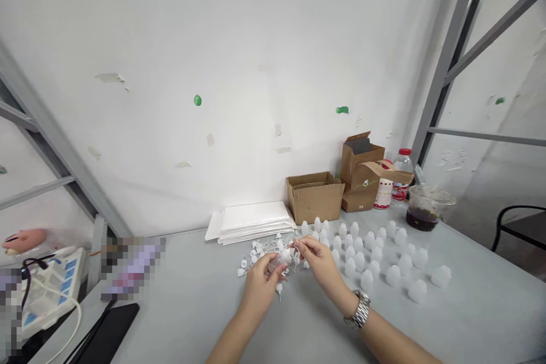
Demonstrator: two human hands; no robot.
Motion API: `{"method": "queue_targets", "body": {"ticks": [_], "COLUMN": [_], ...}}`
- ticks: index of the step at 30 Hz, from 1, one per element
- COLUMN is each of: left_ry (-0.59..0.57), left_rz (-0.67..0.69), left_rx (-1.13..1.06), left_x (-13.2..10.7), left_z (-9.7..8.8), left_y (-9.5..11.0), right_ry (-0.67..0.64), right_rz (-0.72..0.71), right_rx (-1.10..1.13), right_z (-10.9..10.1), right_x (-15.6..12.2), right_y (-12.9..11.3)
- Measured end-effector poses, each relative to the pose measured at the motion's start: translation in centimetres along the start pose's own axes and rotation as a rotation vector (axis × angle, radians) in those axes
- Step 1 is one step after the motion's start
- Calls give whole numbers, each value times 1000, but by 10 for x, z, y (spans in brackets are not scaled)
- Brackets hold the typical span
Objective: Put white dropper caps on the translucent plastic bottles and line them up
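My left hand is closed round a small translucent plastic bottle, held just above the grey table. My right hand, with a metal watch on its wrist, pinches a small white piece at the bottle's top; I cannot make out what the piece is. Under and behind both hands lies a heap of small white caps and tips. To the right stand several capped white bottles in loose rows.
A stack of white sheets lies against the wall. Beside it stand an open cardboard box, a brown paper bag, a red-capped bottle and a plastic cup of dark liquid. A black flat object and a power strip lie at left.
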State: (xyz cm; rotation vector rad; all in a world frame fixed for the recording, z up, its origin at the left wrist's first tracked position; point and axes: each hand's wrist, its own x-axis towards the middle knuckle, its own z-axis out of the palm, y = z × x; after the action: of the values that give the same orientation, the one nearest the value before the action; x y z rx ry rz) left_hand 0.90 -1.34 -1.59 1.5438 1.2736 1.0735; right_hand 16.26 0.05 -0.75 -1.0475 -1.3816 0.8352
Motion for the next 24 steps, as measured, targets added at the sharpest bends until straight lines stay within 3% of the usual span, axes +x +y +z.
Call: {"method": "queue_targets", "body": {"ticks": [24], "left_ry": [-16], "left_rz": [31], "left_rx": [88], "left_x": [2], "left_z": [0], "left_y": [-5], "right_ry": [33], "right_rz": [30], "right_rx": [-35], "right_z": [4], "right_x": [-3], "right_y": [1]}}
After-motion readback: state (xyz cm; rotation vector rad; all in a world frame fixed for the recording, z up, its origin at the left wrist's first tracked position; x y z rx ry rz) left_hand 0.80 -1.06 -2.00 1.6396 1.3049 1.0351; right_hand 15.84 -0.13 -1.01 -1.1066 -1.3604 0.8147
